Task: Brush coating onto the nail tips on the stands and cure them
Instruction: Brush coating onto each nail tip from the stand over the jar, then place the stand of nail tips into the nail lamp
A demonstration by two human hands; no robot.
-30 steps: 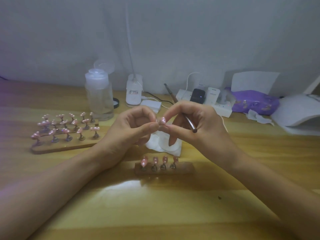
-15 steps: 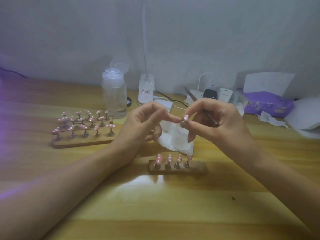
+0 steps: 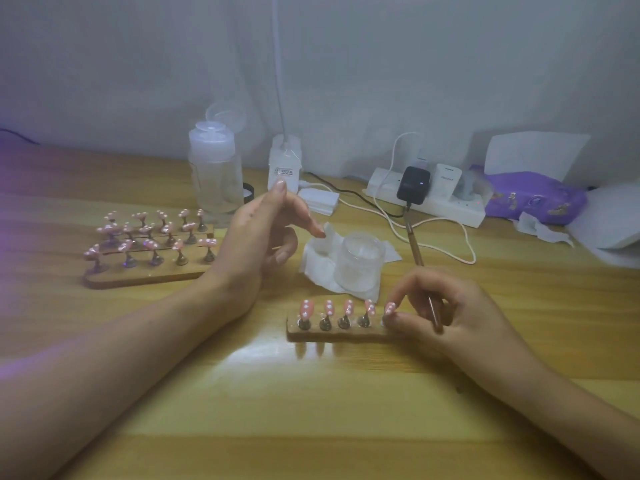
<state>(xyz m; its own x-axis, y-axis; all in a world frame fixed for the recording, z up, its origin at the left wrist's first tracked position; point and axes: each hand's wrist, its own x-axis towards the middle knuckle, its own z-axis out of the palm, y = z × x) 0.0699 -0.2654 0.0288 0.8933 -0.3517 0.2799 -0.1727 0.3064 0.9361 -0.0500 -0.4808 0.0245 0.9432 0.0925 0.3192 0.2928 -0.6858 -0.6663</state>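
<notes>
Right now the R hand [image 3: 446, 306] sits at the 3 o'clock end of the small stand [image 3: 343, 333]. Its thumb and index pinch the fifth nail tip [image 3: 390, 308] there; can't tell if its peg is seated yet. The brush [image 3: 420, 258] is tucked through the same hand's curled fingers, handle pointing to 12. That hand covers the stand's R end. Four more tips [image 3: 347, 306], pink w/ white dots, stand upright on pegs toward 9. The L hand [image 3: 256, 237] hovers at 10 o'clock from the stand, fingers loose, holding nothing.

Around it: a frosted jar [image 3: 360, 261] on a white wipe [image 3: 317, 268] at 12, near the stand. The big stand [image 3: 145, 273], w/ rows of pink tips, lies at 10, its R end partly behind the L wrist. Further back are a pump bottle [image 3: 216, 178] at 11, a power strip [image 3: 446, 207] w/ a black adapter [image 3: 414, 185] at 1, and a purple pack [image 3: 533, 197] at 2. A white cable [image 3: 464, 242] loops on the table [image 3: 311, 410] just behind the brush.
</notes>
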